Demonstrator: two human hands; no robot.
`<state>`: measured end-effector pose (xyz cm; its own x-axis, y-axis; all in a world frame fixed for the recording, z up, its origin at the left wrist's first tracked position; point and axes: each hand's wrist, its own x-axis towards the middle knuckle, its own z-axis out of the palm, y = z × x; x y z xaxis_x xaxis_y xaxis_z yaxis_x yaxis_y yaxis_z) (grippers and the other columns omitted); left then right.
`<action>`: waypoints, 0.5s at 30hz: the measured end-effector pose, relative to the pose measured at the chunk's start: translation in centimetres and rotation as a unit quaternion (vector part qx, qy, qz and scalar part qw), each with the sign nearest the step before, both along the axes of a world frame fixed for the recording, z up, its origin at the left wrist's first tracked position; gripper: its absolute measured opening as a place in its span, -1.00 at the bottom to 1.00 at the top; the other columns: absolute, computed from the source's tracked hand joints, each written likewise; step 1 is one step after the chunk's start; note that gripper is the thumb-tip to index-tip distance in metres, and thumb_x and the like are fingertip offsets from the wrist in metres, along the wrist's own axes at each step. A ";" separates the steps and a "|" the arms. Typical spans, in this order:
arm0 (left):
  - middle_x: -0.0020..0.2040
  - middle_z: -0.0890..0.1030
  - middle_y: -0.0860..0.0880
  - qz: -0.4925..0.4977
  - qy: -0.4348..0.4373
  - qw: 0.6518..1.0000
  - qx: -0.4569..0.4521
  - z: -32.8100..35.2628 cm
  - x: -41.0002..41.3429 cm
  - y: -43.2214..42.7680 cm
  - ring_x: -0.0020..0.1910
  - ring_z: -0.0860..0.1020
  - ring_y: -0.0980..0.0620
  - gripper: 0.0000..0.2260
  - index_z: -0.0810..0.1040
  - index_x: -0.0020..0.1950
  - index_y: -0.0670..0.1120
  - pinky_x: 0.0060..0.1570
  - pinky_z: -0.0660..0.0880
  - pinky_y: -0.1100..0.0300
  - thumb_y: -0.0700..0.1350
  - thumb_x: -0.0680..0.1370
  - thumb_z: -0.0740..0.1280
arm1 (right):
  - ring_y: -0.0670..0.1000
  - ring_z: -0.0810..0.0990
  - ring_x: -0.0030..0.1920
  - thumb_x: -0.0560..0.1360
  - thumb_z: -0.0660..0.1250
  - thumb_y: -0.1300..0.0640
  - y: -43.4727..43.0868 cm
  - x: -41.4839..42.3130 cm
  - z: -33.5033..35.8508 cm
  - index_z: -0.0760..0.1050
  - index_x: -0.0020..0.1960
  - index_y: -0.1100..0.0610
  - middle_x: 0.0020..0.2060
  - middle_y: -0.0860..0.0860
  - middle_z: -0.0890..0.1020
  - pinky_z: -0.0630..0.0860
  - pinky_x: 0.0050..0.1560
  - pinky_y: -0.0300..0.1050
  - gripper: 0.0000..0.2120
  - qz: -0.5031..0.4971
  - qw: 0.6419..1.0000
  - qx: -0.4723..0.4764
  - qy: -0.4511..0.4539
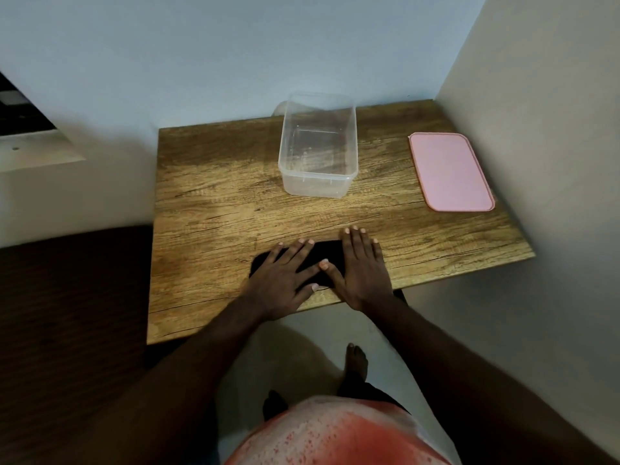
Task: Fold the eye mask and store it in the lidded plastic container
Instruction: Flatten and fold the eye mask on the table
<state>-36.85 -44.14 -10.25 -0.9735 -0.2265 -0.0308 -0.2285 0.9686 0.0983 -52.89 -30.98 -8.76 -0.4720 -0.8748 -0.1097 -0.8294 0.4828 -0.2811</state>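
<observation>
A black eye mask (327,253) lies flat on the wooden table (218,203) near its front edge. My left hand (285,280) rests flat on the mask's left part with fingers spread. Over the mask's right end, my right hand (360,266) also lies flat, palm down. Both hands cover most of the mask. A clear plastic container (317,146) stands open and empty behind the mask. Its pink lid (451,171) lies flat on the table to the right of it.
The table stands in a corner, with a blue wall behind and a pale wall along its right side. A dark brown surface (67,313) lies to the left. My bare feet (355,362) stand on the floor below the table's front edge.
</observation>
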 end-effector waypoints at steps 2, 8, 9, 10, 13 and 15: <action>0.59 0.02 -0.13 0.005 0.004 1.000 0.008 0.2 0.0 0.1 0.57 -0.03 -0.10 -0.48 0.12 0.55 0.11 0.50 -0.04 -0.15 0.24 0.62 -0.14 | 0.12 -0.17 0.59 0.49 -0.27 -0.42 0.1 -0.2 -0.1 -0.14 0.60 0.18 0.60 0.16 -0.05 -0.27 0.52 0.07 -0.11 -0.007 1.000 0.014 0.009; 0.57 0.13 -0.14 0.007 0.040 0.998 0.045 0.9 0.1 0.6 0.56 0.06 -0.11 -0.43 0.01 0.55 0.05 0.49 0.05 -0.19 0.21 0.59 0.00 | 0.07 -0.20 0.59 0.50 -0.24 -0.44 -2.6 3.8 2.3 -0.09 0.60 0.18 0.60 0.13 -0.05 -0.27 0.54 0.02 -0.10 0.055 0.996 -0.056 -0.030; 0.58 0.11 -0.12 0.013 0.042 0.997 0.062 1.1 0.2 0.6 0.56 0.02 -0.09 -0.36 -0.05 0.56 0.01 0.50 0.01 -0.17 0.23 0.55 0.01 | 0.04 -0.21 0.59 0.52 -0.18 -0.42 -3.2 4.9 2.6 -0.11 0.60 0.18 0.60 0.12 -0.07 -0.26 0.54 -0.03 -0.13 0.096 0.990 -0.069 -0.070; 0.59 0.03 -0.08 0.018 0.037 0.996 0.078 1.2 0.2 0.6 0.57 -0.06 -0.06 -0.30 -0.11 0.56 -0.01 0.52 -0.07 -0.13 0.28 0.53 -0.01 | 0.02 -0.21 0.58 0.53 -0.16 -0.40 -3.6 5.8 2.4 -0.11 0.60 0.18 0.60 0.11 -0.08 -0.26 0.54 -0.06 -0.14 0.126 0.985 -0.072 -0.097; 0.58 -0.10 -0.04 0.022 0.013 0.996 0.081 1.2 0.3 0.6 0.56 -0.19 -0.01 -0.28 -0.12 0.55 -0.04 0.52 -0.18 -0.08 0.31 0.52 0.00 | 0.01 -0.16 0.59 0.52 -0.23 -0.41 -3.7 6.0 1.1 -0.07 0.60 0.17 0.60 0.10 -0.02 -0.21 0.56 -0.03 -0.14 0.135 0.987 -0.063 -0.062; 0.59 0.03 -0.09 0.010 0.012 0.999 0.043 0.7 0.3 0.5 0.57 -0.07 -0.06 -0.37 0.03 0.58 -0.03 0.52 -0.08 -0.11 0.22 0.57 0.03 | 0.02 -0.13 0.59 0.55 -0.20 -0.38 -3.0 4.4 0.2 -0.07 0.61 0.15 0.60 0.10 0.00 -0.18 0.56 0.01 -0.18 0.099 0.993 -0.047 -0.042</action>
<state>-36.58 -43.67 -9.57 -0.9697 -0.2425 -0.0287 -0.2435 0.9517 0.1869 -48.45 -33.99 -8.52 -0.2820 -0.9579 -0.0542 -0.8774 0.2804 -0.3892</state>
